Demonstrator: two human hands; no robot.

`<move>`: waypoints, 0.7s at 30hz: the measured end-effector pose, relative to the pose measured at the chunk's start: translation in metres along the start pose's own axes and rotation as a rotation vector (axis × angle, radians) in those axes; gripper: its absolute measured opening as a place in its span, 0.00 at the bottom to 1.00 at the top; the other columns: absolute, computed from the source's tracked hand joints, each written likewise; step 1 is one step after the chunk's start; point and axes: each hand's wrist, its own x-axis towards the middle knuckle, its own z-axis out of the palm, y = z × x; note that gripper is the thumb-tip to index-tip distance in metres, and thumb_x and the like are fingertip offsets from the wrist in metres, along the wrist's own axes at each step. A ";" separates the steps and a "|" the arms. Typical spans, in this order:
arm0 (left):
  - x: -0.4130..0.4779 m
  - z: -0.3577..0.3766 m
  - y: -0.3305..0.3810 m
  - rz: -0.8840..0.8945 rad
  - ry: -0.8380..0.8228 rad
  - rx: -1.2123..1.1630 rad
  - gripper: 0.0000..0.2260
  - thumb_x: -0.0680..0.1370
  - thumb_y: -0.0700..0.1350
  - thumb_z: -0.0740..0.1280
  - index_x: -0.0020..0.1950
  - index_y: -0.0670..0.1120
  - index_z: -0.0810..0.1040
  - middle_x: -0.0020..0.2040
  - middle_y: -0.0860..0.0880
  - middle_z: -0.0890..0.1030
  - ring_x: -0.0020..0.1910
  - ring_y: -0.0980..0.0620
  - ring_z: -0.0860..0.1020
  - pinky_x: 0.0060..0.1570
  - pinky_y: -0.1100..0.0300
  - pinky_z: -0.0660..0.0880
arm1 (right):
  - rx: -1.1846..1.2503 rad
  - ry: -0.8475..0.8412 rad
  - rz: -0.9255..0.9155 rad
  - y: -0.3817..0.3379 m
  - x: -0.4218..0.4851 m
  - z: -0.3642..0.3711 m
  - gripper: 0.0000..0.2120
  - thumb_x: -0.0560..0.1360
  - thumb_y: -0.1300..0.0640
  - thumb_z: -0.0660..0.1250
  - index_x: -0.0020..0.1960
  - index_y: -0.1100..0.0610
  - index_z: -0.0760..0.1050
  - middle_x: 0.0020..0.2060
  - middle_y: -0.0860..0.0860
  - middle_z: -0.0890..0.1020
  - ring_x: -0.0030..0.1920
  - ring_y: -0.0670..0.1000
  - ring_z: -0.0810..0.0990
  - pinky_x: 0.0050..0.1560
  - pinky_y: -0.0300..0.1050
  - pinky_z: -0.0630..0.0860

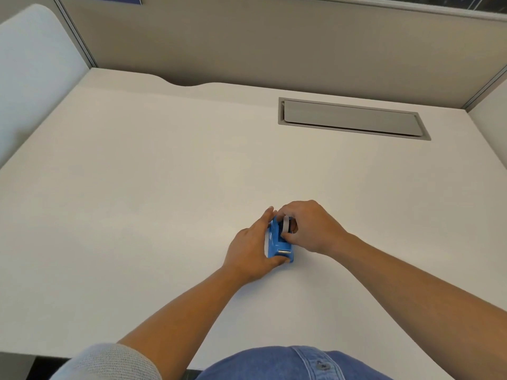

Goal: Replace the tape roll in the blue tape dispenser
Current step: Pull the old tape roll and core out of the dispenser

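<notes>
A bare white table (164,174) fills the cubicle. Lower centre, the left hand (251,252) clasps the blue tape dispenser (277,246) while the right hand (310,229) pinches the tape roll (286,224). A crooked pull could jam it or tip the dispenser.

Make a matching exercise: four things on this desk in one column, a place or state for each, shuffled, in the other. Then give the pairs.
Things:
1. left hand
2. right hand
3. dispenser
4. hatch

Places or states:
A. closed, set flush in the far right of the desk
B. blue, stands on the desk between both hands
C. grips the dispenser's side, thumb at its near end
D. fingers on the tape roll at the top of the dispenser

Pairs: 1-C, 2-D, 3-B, 4-A
</notes>
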 end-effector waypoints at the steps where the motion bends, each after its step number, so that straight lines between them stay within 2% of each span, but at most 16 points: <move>1: 0.000 -0.001 0.001 -0.003 0.000 0.009 0.48 0.66 0.61 0.75 0.77 0.58 0.48 0.72 0.56 0.71 0.67 0.49 0.72 0.64 0.54 0.69 | 0.003 0.000 0.009 0.000 0.000 0.000 0.13 0.66 0.57 0.73 0.49 0.48 0.80 0.42 0.44 0.82 0.41 0.48 0.78 0.43 0.50 0.80; 4: 0.000 -0.005 0.006 0.001 0.020 0.008 0.46 0.65 0.59 0.76 0.75 0.59 0.52 0.67 0.57 0.76 0.62 0.49 0.76 0.57 0.56 0.72 | 0.016 0.021 0.007 -0.004 0.002 -0.004 0.13 0.63 0.56 0.71 0.47 0.47 0.79 0.39 0.43 0.82 0.39 0.48 0.79 0.40 0.53 0.81; 7: -0.001 -0.009 0.011 0.001 0.019 -0.005 0.44 0.65 0.56 0.77 0.73 0.61 0.54 0.63 0.57 0.78 0.57 0.49 0.79 0.52 0.56 0.75 | 0.066 0.037 -0.021 -0.015 0.002 -0.017 0.12 0.64 0.60 0.72 0.46 0.51 0.80 0.38 0.46 0.82 0.37 0.48 0.79 0.40 0.48 0.80; 10: -0.001 -0.017 0.017 -0.004 -0.043 0.026 0.48 0.64 0.56 0.78 0.75 0.59 0.51 0.65 0.56 0.76 0.60 0.49 0.77 0.56 0.53 0.77 | 0.068 0.036 -0.033 -0.024 -0.007 -0.026 0.12 0.65 0.61 0.71 0.47 0.52 0.80 0.38 0.46 0.81 0.36 0.47 0.78 0.40 0.45 0.79; 13: -0.010 -0.031 0.019 -0.023 -0.113 0.022 0.53 0.63 0.59 0.78 0.78 0.56 0.48 0.77 0.58 0.62 0.73 0.54 0.65 0.67 0.56 0.66 | 0.088 0.027 -0.011 -0.026 -0.027 -0.028 0.11 0.66 0.61 0.72 0.46 0.50 0.79 0.38 0.44 0.81 0.35 0.45 0.77 0.40 0.44 0.79; 14: -0.016 -0.035 0.020 -0.024 -0.111 -0.020 0.51 0.64 0.59 0.78 0.78 0.56 0.51 0.78 0.59 0.59 0.74 0.56 0.62 0.68 0.58 0.64 | 0.108 0.031 0.002 -0.025 -0.035 -0.028 0.12 0.66 0.60 0.72 0.47 0.49 0.79 0.38 0.44 0.81 0.35 0.45 0.77 0.41 0.44 0.79; 16: -0.031 -0.041 0.021 -0.026 -0.091 -0.141 0.39 0.69 0.55 0.76 0.75 0.55 0.61 0.75 0.58 0.65 0.71 0.58 0.67 0.68 0.59 0.67 | 0.167 0.053 0.037 -0.025 -0.051 -0.028 0.13 0.66 0.59 0.74 0.48 0.47 0.79 0.39 0.45 0.81 0.37 0.46 0.79 0.43 0.46 0.80; 19: -0.056 -0.044 0.033 -0.091 -0.060 -0.440 0.20 0.74 0.51 0.72 0.65 0.53 0.75 0.61 0.56 0.80 0.54 0.60 0.80 0.55 0.58 0.79 | 0.269 0.096 0.071 -0.030 -0.071 -0.028 0.16 0.66 0.59 0.75 0.50 0.45 0.78 0.39 0.44 0.81 0.41 0.46 0.80 0.47 0.46 0.80; 21: -0.069 -0.044 0.044 -0.132 -0.014 -0.622 0.15 0.76 0.49 0.71 0.62 0.51 0.78 0.54 0.54 0.84 0.49 0.57 0.83 0.46 0.60 0.81 | 0.356 0.124 0.078 -0.036 -0.080 -0.032 0.19 0.66 0.62 0.76 0.51 0.45 0.77 0.43 0.44 0.81 0.40 0.46 0.82 0.46 0.42 0.80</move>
